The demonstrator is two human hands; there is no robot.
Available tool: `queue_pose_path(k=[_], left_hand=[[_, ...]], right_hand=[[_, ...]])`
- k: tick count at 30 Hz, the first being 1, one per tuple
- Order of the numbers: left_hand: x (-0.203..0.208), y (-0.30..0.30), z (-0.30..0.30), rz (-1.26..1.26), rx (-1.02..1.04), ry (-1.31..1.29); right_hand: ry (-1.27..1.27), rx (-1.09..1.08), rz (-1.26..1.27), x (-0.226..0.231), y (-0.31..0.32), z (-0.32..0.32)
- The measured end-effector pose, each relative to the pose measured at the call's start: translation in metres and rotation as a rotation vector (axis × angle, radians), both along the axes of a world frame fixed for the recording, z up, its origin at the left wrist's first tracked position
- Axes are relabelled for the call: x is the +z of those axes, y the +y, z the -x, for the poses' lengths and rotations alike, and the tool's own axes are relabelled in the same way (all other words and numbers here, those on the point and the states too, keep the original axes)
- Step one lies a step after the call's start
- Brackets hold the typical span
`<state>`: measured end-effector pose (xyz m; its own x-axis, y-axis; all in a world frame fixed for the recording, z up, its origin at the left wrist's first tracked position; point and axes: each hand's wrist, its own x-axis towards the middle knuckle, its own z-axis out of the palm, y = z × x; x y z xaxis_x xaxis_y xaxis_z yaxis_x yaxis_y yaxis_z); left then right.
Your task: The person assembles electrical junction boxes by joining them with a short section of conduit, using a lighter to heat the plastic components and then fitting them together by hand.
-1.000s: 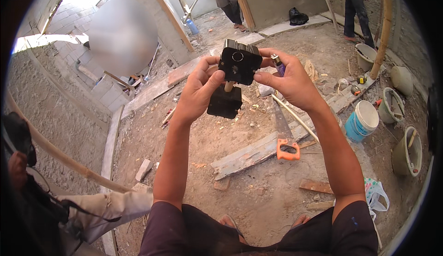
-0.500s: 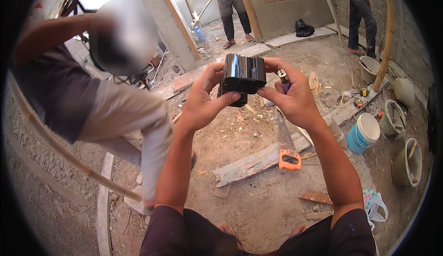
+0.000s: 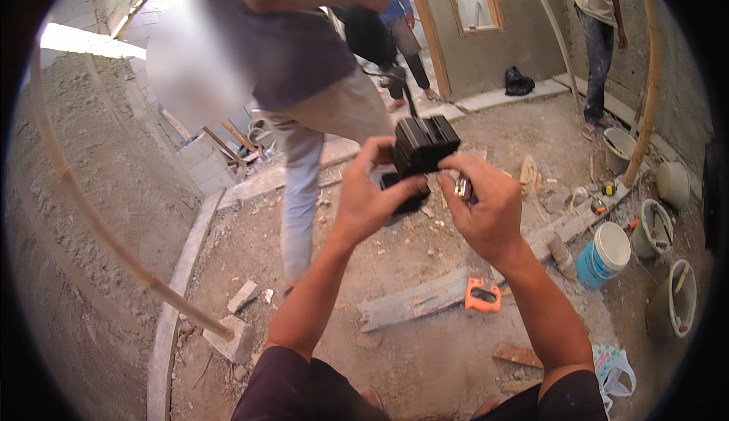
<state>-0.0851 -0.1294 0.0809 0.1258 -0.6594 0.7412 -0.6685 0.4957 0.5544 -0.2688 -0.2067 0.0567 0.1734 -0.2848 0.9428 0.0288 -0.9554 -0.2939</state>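
A black, blocky plastic device (image 3: 425,146) is held up in front of me, its grooved top tilted into view. My left hand (image 3: 366,202) grips its near left side, thumb along the lower edge, with another dark part beneath partly hidden by the fingers. My right hand (image 3: 486,207) is closed around a small purple lighter (image 3: 463,187) with a metal top. The fingertips of that hand are at the device's right lower corner; whether they press on it I cannot tell.
Below lies a plank (image 3: 414,299) beside an orange-handled saw (image 3: 482,296). Buckets, one blue and white (image 3: 604,255), line the right. A bamboo pole (image 3: 114,242) slants at left. A person (image 3: 304,56) stands close ahead; two others are farther back. A plastic bag (image 3: 613,372) lies lower right.
The device has turned, showing its grooved top, and shifted slightly right and down with both hands. The nearby person has moved from the left to the centre, in front of the doorway.
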Motion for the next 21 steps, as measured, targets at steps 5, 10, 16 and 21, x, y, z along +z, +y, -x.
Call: queue_pose_path(k=[5,10,16,21], left_hand=[[-0.003,0.010,0.008,-0.056,0.009,-0.105],[0.001,0.016,0.010,-0.153,0.018,-0.104],[-0.001,0.012,0.017,-0.148,-0.018,-0.115],[0.000,0.005,0.002,-0.175,-0.110,0.127]], right_hand=[[0.110,-0.147,0.082,-0.003,0.004,-0.005],[0.207,-0.176,0.059,-0.003,0.004,-0.003],[0.189,-0.181,0.059,-0.003,0.003,0.003],[0.101,-0.084,0.016,0.008,0.003,0.009]])
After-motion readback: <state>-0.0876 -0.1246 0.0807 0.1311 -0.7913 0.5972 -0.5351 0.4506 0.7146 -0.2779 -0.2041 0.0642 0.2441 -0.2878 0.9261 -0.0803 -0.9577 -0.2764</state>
